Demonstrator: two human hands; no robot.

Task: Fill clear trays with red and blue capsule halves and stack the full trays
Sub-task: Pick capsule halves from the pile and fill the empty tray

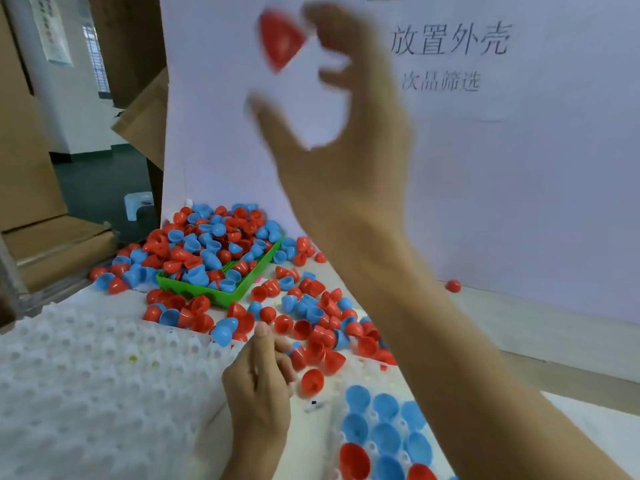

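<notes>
A right hand (332,133), fingers spread and blurred, is raised with a red capsule half (280,39) just off its fingertips, seemingly airborne. The left hand (258,379) pinches a capsule half (297,356) by the clear tray (349,445) of blue and red halves. Beyond its fingers, a green basket (214,294) overflows with halves.

Glossy plastic capsule halves (214,244); translucent dimpled plastic trays (86,375).
</notes>
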